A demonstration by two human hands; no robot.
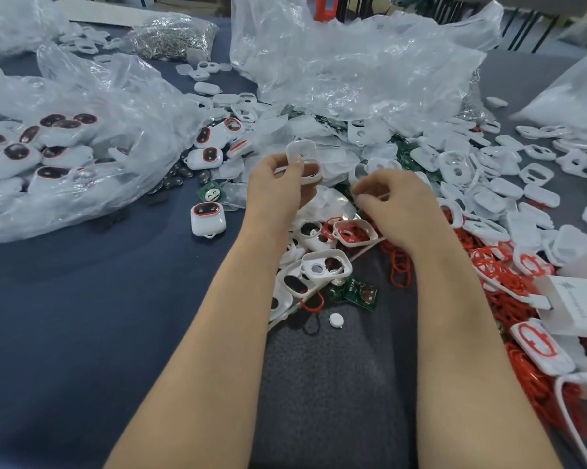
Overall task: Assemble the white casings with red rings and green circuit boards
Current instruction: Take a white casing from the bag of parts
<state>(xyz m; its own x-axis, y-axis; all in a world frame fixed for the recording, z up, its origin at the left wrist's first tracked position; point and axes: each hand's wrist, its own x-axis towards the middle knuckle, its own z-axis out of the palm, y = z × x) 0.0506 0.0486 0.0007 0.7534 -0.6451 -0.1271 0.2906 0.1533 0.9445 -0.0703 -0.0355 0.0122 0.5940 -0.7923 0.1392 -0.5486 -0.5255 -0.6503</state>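
- Left grip [278,184] pinches a casing [302,157]; right grip [397,198] curled, hold unclear.
- Finished units [208,221] lie left; rings [399,269] and boards [361,294] await, heaped.

A dark blue cloth [82,316] covers the bench, with a grey cloth [336,384] lying over its near middle. A crumpled clear plastic bag [99,96] sprawls along the left edge, and a larger clear bag [353,62] is heaped at the far middle. Between them, toward the far edge, sits a bag of small silvery metal parts [173,35]. A white cardboard box [576,306] lies at the right edge, with a white cable [566,418] curving by the near right corner. A small white disc [336,320] rests on the grey cloth, just beside a black ring [310,324].
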